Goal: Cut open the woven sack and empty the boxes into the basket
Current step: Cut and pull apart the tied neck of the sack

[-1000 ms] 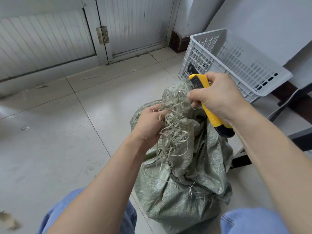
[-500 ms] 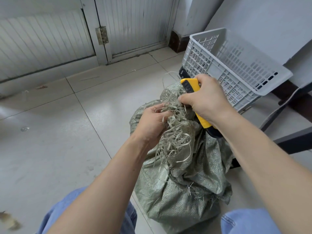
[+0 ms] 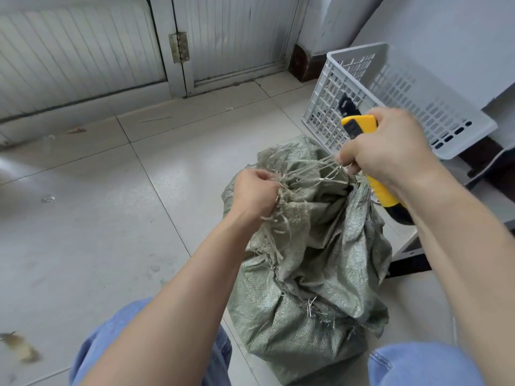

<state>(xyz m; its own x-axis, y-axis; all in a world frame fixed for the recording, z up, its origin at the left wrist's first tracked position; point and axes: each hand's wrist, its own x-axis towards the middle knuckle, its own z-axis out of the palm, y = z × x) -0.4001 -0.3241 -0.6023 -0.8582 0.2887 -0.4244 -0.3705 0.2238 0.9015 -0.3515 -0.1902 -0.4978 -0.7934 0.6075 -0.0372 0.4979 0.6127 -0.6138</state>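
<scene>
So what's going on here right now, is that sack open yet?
A person is working the top of a green woven sack that stands on the tiled floor between their knees. The left hand grips the frayed mouth, while the right hand holds a yellow utility knife and pulls loose strands taut across the opening. The mouth looks partly open, but no boxes show. The white basket sits just beyond the sack; nothing can be seen inside it.

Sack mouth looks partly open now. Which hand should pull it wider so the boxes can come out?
Left, probably. The left hand already grips the frayed rim of the woven sack and holds nothing else. The right hand pinches loose strands but is also wrapped around the yellow utility knife.
</scene>
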